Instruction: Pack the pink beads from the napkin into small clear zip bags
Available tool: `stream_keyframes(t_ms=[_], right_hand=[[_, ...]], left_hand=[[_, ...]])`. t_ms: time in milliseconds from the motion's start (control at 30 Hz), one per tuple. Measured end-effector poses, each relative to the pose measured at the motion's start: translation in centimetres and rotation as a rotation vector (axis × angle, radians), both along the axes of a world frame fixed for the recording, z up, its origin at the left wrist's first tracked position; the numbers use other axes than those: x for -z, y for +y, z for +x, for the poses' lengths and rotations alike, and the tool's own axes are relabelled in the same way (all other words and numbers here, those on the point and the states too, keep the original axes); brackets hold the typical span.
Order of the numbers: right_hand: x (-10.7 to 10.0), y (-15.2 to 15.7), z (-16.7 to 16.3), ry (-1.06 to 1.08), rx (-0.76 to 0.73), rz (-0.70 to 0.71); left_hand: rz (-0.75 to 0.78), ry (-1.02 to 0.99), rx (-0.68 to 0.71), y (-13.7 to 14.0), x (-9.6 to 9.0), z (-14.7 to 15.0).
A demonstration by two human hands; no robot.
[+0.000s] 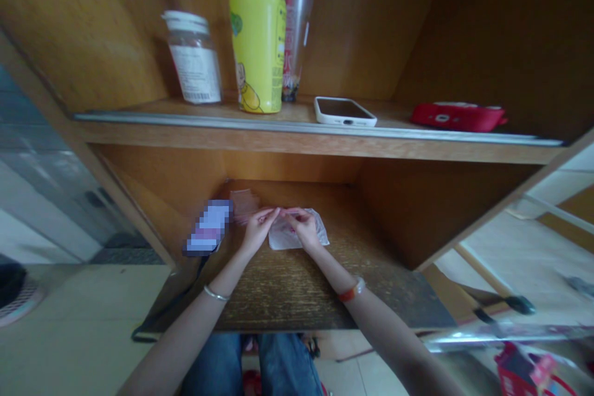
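Observation:
My left hand (258, 227) and my right hand (302, 226) meet fingertip to fingertip over the desk board. The thumb and fingers of each are closed in a pinch. Whatever they pinch is too small and blurred to name. Beneath and behind the hands lies a thin, whitish, see-through sheet or bag (290, 241) with faint reddish marks, partly covered by my fingers. Just left of my left hand is a flat pinkish see-through packet (242, 203), also partly hidden.
A phone (208, 229) with a blurred-out screen leans at the left, its black cable (185, 294) running to the front edge. On the shelf above stand a jar (193, 62), a yellow bottle (258, 43), a lidded cup (297, 31), a white-cased phone (344, 111) and a red case (457, 116).

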State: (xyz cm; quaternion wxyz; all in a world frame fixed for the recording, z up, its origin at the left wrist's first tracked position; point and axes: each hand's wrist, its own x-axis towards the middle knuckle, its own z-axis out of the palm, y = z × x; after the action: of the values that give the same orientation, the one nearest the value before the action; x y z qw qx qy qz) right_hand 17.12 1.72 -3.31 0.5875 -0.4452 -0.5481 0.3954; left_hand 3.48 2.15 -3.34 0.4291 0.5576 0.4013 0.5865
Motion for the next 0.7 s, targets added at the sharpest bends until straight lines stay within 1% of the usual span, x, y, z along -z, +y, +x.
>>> stream_keyframes(t_ms=[233, 400, 533, 700], right_hand=[[0.4, 0.2, 0.0, -0.044, 0.006, 0.003], [0.0, -0.1, -0.1, 0.038, -0.003, -0.033], [-0.3, -0.1, 0.0, 0.018, 0.015, -0.041], [0.1, 0.2, 0.1, -0.041, 0.027, 0.008]], left_hand=[[-0.022, -0.038, -0.014, -0.2, -0.4, 0.2], [-0.045, -0.083, -0.037, -0.1, -0.3, 0.1], [-0.011, -0.054, -0.023, 0.1, 0.0, 0.1], [0.022, -0.027, 0.020, 0.4, 0.7, 0.1]])
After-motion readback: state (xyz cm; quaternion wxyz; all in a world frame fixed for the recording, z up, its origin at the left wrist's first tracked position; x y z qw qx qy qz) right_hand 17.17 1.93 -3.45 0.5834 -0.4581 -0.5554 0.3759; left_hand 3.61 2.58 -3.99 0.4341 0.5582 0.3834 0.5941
